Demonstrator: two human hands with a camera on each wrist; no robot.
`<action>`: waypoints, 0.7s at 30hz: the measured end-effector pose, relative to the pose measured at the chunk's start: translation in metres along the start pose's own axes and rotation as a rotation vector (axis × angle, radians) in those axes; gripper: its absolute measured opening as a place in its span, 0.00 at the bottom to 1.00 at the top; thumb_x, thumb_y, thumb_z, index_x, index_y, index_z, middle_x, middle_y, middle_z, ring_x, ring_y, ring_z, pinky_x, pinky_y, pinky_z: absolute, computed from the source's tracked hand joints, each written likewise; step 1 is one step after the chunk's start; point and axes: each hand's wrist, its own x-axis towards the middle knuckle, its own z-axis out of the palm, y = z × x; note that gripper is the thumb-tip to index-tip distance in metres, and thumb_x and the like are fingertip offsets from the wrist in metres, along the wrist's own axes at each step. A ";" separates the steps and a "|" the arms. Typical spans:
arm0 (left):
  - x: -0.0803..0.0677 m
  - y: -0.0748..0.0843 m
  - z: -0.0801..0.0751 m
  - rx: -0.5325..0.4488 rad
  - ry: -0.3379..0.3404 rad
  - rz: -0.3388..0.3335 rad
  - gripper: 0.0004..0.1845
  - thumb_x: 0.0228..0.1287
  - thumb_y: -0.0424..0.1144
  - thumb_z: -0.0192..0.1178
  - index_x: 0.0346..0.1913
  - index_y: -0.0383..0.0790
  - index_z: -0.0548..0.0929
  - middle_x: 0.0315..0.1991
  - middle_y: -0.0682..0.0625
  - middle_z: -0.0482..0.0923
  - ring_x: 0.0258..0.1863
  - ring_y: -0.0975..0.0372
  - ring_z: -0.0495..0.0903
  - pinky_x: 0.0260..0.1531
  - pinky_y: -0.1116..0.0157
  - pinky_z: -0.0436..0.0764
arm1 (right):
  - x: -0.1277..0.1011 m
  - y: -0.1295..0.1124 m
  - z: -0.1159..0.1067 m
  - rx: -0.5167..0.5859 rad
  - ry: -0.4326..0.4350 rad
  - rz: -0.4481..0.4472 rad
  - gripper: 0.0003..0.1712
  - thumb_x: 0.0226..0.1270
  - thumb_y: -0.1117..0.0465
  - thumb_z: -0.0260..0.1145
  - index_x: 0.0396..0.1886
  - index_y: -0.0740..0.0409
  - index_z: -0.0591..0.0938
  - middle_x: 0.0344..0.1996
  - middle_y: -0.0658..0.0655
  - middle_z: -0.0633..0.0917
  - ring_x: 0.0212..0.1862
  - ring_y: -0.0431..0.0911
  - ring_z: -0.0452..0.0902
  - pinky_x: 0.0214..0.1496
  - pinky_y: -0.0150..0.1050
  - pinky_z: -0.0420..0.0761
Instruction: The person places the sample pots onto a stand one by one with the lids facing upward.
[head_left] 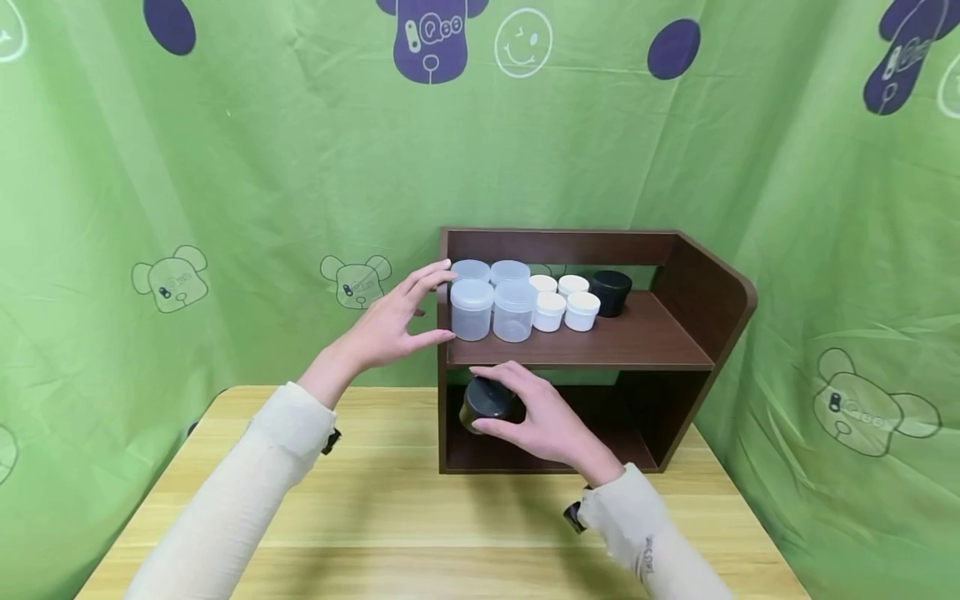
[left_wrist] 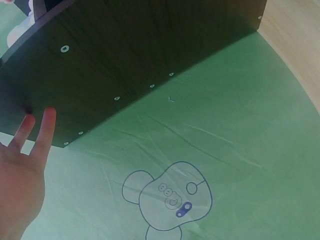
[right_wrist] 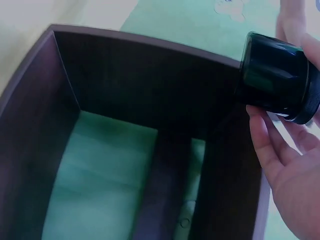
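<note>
My right hand [head_left: 543,417] grips a dark, glossy jar with a ribbed black lid [head_left: 490,398] at the mouth of the lower compartment, on its left side. In the right wrist view the jar [right_wrist: 275,75] is tilted, with fingers under it and more fingers at its lid end. My left hand [head_left: 382,325] is spread at the left side panel of the brown shelf [head_left: 667,333]. Two of its fingertips lie against or close to the panel's outer face [left_wrist: 115,55]; contact is hard to tell. Its thumb points toward the nearest clear jar [head_left: 471,310].
On the upper board stand several clear frosted jars [head_left: 513,312] at the left, several small white jars [head_left: 581,312] beside them, then one black jar [head_left: 611,293]. The shelf stands on a light wooden table [head_left: 390,508]. A green patterned curtain [head_left: 262,167] hangs behind.
</note>
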 end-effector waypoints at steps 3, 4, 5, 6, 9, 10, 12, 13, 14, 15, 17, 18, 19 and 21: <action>0.000 0.000 0.000 -0.004 0.000 -0.002 0.42 0.68 0.56 0.68 0.78 0.57 0.58 0.84 0.64 0.46 0.49 0.55 0.86 0.47 0.56 0.89 | -0.001 0.000 -0.011 0.006 0.024 0.009 0.38 0.65 0.44 0.76 0.73 0.41 0.75 0.57 0.44 0.81 0.49 0.40 0.78 0.50 0.40 0.85; 0.000 0.000 0.000 -0.002 -0.001 -0.003 0.42 0.68 0.56 0.67 0.78 0.57 0.58 0.84 0.64 0.46 0.49 0.55 0.86 0.46 0.56 0.89 | -0.002 0.001 -0.015 0.008 0.032 0.014 0.38 0.65 0.44 0.76 0.73 0.41 0.75 0.57 0.44 0.81 0.49 0.40 0.78 0.49 0.39 0.85; -0.001 0.000 0.000 0.000 -0.001 -0.005 0.42 0.68 0.57 0.67 0.78 0.58 0.58 0.84 0.65 0.46 0.49 0.55 0.86 0.46 0.56 0.89 | -0.002 0.001 -0.018 0.010 0.041 0.018 0.38 0.65 0.44 0.75 0.73 0.40 0.75 0.57 0.44 0.81 0.49 0.40 0.78 0.49 0.40 0.85; -0.001 0.000 0.000 0.001 0.000 -0.005 0.42 0.68 0.57 0.67 0.78 0.58 0.58 0.84 0.65 0.46 0.48 0.55 0.86 0.45 0.56 0.89 | -0.002 0.001 -0.022 0.010 0.052 0.021 0.38 0.65 0.44 0.76 0.73 0.40 0.75 0.58 0.44 0.81 0.50 0.40 0.78 0.49 0.40 0.86; -0.001 0.000 0.000 0.007 0.003 -0.007 0.42 0.68 0.56 0.67 0.79 0.58 0.58 0.84 0.65 0.46 0.48 0.55 0.86 0.44 0.57 0.88 | -0.003 0.003 -0.031 0.017 0.086 0.034 0.38 0.64 0.45 0.77 0.73 0.40 0.75 0.59 0.45 0.81 0.54 0.41 0.78 0.54 0.45 0.86; 0.000 0.000 0.000 0.008 0.002 -0.009 0.42 0.68 0.57 0.67 0.79 0.58 0.58 0.84 0.65 0.46 0.48 0.55 0.86 0.44 0.57 0.88 | -0.003 0.003 -0.034 0.018 0.098 0.041 0.38 0.64 0.46 0.77 0.73 0.40 0.75 0.59 0.45 0.81 0.56 0.42 0.78 0.56 0.47 0.85; 0.000 0.000 -0.001 0.006 0.000 -0.010 0.42 0.68 0.56 0.67 0.79 0.58 0.58 0.84 0.65 0.46 0.48 0.55 0.86 0.44 0.57 0.88 | -0.004 0.005 -0.039 0.022 0.121 0.055 0.38 0.64 0.47 0.77 0.73 0.39 0.76 0.60 0.46 0.81 0.59 0.43 0.78 0.60 0.50 0.84; -0.001 0.000 -0.001 0.007 -0.001 -0.012 0.42 0.68 0.56 0.67 0.79 0.58 0.58 0.84 0.65 0.45 0.48 0.55 0.86 0.44 0.57 0.88 | -0.005 0.006 -0.041 0.026 0.131 0.062 0.37 0.64 0.47 0.77 0.73 0.39 0.76 0.61 0.46 0.81 0.60 0.43 0.78 0.61 0.51 0.83; -0.001 0.000 -0.001 0.006 -0.003 -0.015 0.42 0.68 0.56 0.67 0.79 0.58 0.58 0.84 0.66 0.45 0.48 0.55 0.86 0.44 0.57 0.88 | -0.006 0.008 -0.043 0.027 0.141 0.068 0.37 0.64 0.48 0.77 0.72 0.39 0.76 0.61 0.46 0.81 0.61 0.44 0.78 0.61 0.51 0.83; -0.001 0.000 -0.001 0.006 -0.005 -0.017 0.42 0.68 0.57 0.67 0.79 0.58 0.58 0.84 0.66 0.45 0.48 0.55 0.86 0.43 0.57 0.88 | -0.006 0.009 -0.044 0.028 0.150 0.073 0.37 0.64 0.48 0.77 0.72 0.38 0.76 0.61 0.46 0.81 0.61 0.43 0.77 0.61 0.51 0.83; -0.001 0.000 -0.001 0.002 -0.005 -0.018 0.42 0.68 0.56 0.67 0.78 0.58 0.58 0.84 0.66 0.45 0.48 0.54 0.87 0.43 0.55 0.88 | -0.008 0.012 -0.047 0.029 0.170 0.077 0.36 0.64 0.48 0.77 0.72 0.38 0.77 0.61 0.46 0.82 0.61 0.43 0.77 0.60 0.50 0.83; -0.001 0.000 -0.001 0.001 -0.006 -0.018 0.42 0.68 0.56 0.67 0.78 0.58 0.58 0.84 0.66 0.45 0.48 0.54 0.87 0.44 0.55 0.88 | -0.008 0.014 -0.049 0.028 0.181 0.080 0.36 0.64 0.49 0.78 0.71 0.38 0.77 0.61 0.45 0.82 0.60 0.42 0.77 0.59 0.49 0.83; 0.000 0.000 -0.001 0.001 -0.007 -0.017 0.42 0.68 0.56 0.67 0.78 0.58 0.58 0.84 0.66 0.45 0.48 0.54 0.87 0.44 0.55 0.88 | -0.009 0.016 -0.051 0.027 0.191 0.083 0.36 0.64 0.49 0.78 0.71 0.38 0.77 0.61 0.46 0.82 0.60 0.42 0.77 0.59 0.49 0.83; 0.000 0.000 0.000 0.002 -0.007 -0.015 0.42 0.68 0.56 0.67 0.79 0.58 0.58 0.84 0.66 0.45 0.48 0.55 0.87 0.42 0.56 0.88 | -0.011 0.021 -0.056 0.020 0.216 0.090 0.36 0.63 0.50 0.78 0.71 0.36 0.77 0.61 0.46 0.82 0.58 0.41 0.76 0.58 0.45 0.82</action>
